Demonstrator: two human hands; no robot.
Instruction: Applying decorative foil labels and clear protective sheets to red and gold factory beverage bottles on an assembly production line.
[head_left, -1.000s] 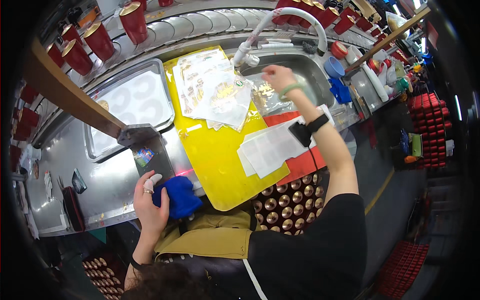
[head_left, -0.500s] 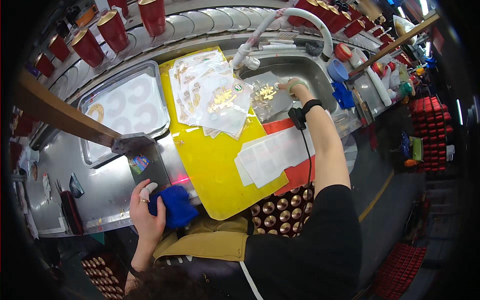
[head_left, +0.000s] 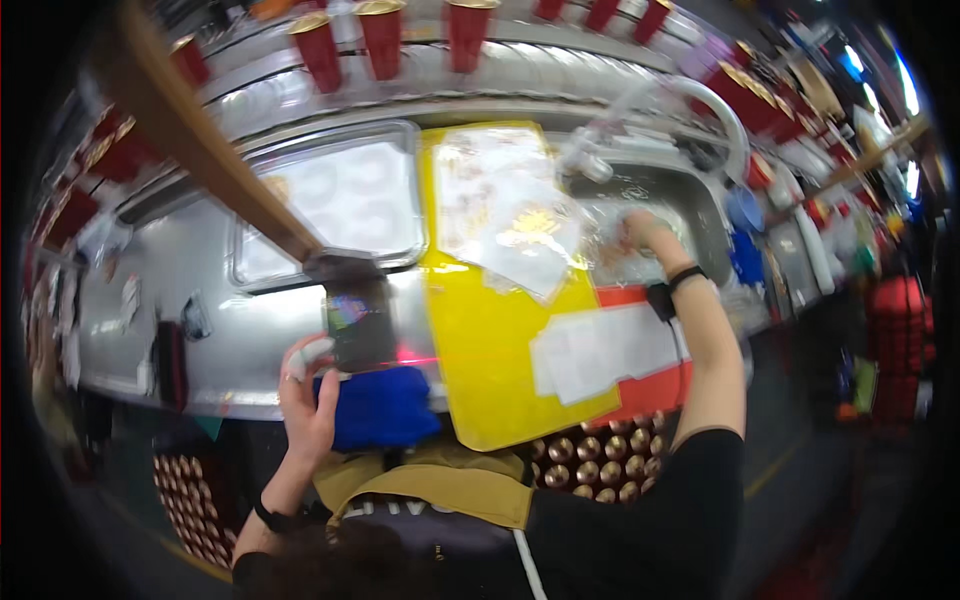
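Note:
My right hand reaches into the metal sink, at the water. Its fingers are smeared by motion, so what they touch or hold is unclear. A pile of whitish sheets with gold print lies beside the sink, on a yellow board. At the near edge of the steel counter, my left hand is raised, thumb and fingers apart, with a white covering on one finger. Nothing shows in its grasp. Just right of it is a folded blue cloth.
White cut sheets lie on a red surface right of the board. A clear tray stands at left, crossed by a wooden post. A faucet arches over the sink. Red and gold cups line the conveyor behind.
The view has shifted, moving the counter rightward in the picture. The gold-printed sheet seen earlier under my right hand in the sink is now lost in blur. My left hand stays beside the cloth.

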